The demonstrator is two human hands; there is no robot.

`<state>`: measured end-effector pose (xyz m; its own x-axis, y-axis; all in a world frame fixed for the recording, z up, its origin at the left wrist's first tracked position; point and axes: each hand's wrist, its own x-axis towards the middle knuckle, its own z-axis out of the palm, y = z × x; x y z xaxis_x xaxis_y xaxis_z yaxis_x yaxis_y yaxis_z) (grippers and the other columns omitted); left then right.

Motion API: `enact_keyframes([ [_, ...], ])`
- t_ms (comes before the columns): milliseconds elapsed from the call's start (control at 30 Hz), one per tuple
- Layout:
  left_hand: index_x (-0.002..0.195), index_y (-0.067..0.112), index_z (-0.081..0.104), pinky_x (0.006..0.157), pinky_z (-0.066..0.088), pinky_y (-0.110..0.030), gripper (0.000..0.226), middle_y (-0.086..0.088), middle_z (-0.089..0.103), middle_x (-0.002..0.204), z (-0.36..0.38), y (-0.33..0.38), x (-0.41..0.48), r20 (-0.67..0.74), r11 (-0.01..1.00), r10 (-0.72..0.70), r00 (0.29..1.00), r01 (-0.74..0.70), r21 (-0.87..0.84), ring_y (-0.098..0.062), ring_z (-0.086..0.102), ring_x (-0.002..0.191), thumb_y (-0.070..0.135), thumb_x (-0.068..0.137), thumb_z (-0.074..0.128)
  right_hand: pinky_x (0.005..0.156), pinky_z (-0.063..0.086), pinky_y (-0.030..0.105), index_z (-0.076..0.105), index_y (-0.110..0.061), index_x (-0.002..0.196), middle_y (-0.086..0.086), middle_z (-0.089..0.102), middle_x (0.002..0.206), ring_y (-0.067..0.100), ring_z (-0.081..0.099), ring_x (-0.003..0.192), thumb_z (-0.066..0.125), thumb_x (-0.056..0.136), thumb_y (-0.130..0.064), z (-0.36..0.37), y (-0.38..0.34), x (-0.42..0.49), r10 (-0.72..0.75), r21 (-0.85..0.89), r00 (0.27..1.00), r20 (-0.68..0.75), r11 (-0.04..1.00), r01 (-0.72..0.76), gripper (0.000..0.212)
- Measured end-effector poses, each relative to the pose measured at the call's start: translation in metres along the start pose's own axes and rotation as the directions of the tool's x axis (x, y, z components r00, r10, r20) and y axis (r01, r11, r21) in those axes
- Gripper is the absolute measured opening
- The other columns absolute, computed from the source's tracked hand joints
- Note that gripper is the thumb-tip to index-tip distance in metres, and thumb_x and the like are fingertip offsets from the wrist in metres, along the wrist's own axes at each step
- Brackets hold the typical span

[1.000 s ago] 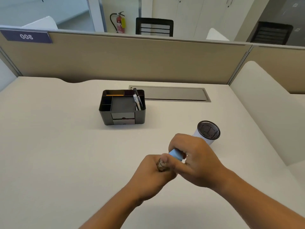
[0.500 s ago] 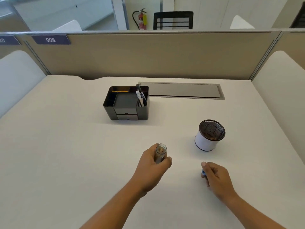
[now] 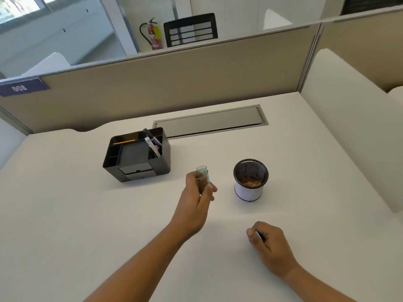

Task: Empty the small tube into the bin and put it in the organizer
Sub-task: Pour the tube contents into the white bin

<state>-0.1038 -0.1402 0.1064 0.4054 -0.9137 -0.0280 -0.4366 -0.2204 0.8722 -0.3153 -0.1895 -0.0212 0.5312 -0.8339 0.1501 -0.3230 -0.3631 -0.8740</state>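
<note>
holding the small tube [image 3: 202, 178] upright, the left hand [image 3: 197, 202] has fingers and thumb clamped round its lower part, open mouth up and brownish contents inside, above the white desk [image 3: 65, 214] between the black organizer [image 3: 137, 154] and the mesh-topped bin [image 3: 250, 179]. the right hand [image 3: 269, 243] rests near the desk's front edge, curled closed on something small that is mostly hidden. pens [image 3: 152, 142] stand in the organizer's right rear compartment.
</note>
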Motion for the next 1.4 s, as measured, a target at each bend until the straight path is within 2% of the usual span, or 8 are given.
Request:
enact_keyframes([
  [67,0.121,0.028,0.037,0.07,0.053,-0.025,0.024,0.006,0.065,0.103,0.004,0.003,0.015,0.039,0.992,0.032,0.999,-0.037,0.118,-0.011,0.063,0.084,0.033,0.1,0.047,0.05,0.027,0.017,0.041,-0.015,0.06,-0.005,0.035,0.055,0.005,0.033,0.051,0.048,0.093,-0.044,0.001,-0.001,-0.001,-0.013,-0.024,1.0,0.003,1.0,0.013,0.045],
  [333,0.123,0.024,0.059,0.069,0.035,-0.011,0.033,0.008,0.056,0.1,0.019,0.019,0.061,0.129,0.879,0.224,0.966,-0.257,0.4,-0.01,0.053,0.083,0.027,0.091,0.065,0.051,0.03,0.021,0.045,-0.014,0.062,0.0,0.044,0.058,0.011,0.04,0.053,0.047,0.095,-0.049,0.001,0.002,-0.001,-0.016,-0.053,1.0,0.017,0.998,0.017,0.048],
  [467,0.122,0.028,0.063,0.066,0.039,-0.018,0.035,0.005,0.054,0.097,0.023,0.024,0.073,0.203,0.826,0.222,0.954,-0.295,0.48,-0.012,0.051,0.079,0.027,0.088,0.069,0.052,0.031,0.02,0.046,-0.017,0.063,-0.002,0.046,0.059,0.008,0.04,0.054,0.046,0.095,-0.051,0.0,0.0,-0.001,-0.021,-0.052,1.0,0.018,0.998,0.022,0.046],
  [600,0.123,0.029,0.065,0.063,0.031,-0.01,0.036,0.007,0.05,0.095,0.028,0.027,0.076,0.237,0.79,0.221,0.946,-0.315,0.526,-0.012,0.047,0.081,0.023,0.088,0.07,0.052,0.036,0.026,0.047,-0.015,0.063,-0.001,0.048,0.06,0.013,0.044,0.055,0.045,0.094,-0.053,-0.001,-0.001,-0.001,-0.022,-0.047,1.0,0.018,0.999,0.023,0.049],
  [900,0.118,0.027,0.07,0.067,0.036,-0.021,0.032,0.0,0.051,0.097,0.031,0.041,0.08,0.238,0.778,0.212,0.948,-0.311,0.546,-0.018,0.051,0.083,0.013,0.089,0.069,0.051,0.036,0.028,0.045,-0.014,0.062,-0.001,0.048,0.058,0.014,0.044,0.053,0.045,0.095,-0.052,-0.003,-0.004,-0.001,-0.038,-0.014,0.999,0.024,0.999,0.038,0.05],
  [1133,0.115,0.032,0.07,0.06,0.036,-0.017,0.031,0.004,0.051,0.095,0.03,0.04,0.079,0.215,0.778,0.208,0.954,-0.295,0.554,-0.016,0.05,0.082,0.018,0.088,0.07,0.051,0.038,0.029,0.047,-0.019,0.065,-0.004,0.049,0.06,0.012,0.044,0.054,0.041,0.095,-0.061,-0.003,-0.004,-0.002,-0.033,0.015,0.999,0.025,0.999,0.033,0.052],
  [1267,0.118,0.037,0.067,0.059,0.036,-0.02,0.033,0.011,0.053,0.093,0.025,0.036,0.074,0.18,0.775,0.193,0.964,-0.263,0.574,-0.012,0.05,0.08,0.028,0.086,0.072,0.053,0.033,0.01,0.058,-0.031,0.082,-0.011,0.057,0.067,0.007,0.049,0.057,0.045,0.095,-0.058,-0.006,-0.008,0.001,0.028,0.086,0.999,0.032,0.996,-0.031,0.033],
  [1400,0.113,0.032,0.072,0.064,0.049,-0.027,0.032,0.009,0.065,0.093,0.012,0.028,0.053,0.081,0.873,0.124,0.989,-0.148,0.465,-0.011,0.056,0.078,0.03,0.081,0.077,0.062,0.042,0.008,0.071,-0.033,0.097,-0.018,0.065,0.087,0.005,0.054,0.064,0.072,0.09,-0.032,-0.01,-0.013,0.007,0.142,0.15,0.99,-0.002,0.979,-0.14,0.007],
])
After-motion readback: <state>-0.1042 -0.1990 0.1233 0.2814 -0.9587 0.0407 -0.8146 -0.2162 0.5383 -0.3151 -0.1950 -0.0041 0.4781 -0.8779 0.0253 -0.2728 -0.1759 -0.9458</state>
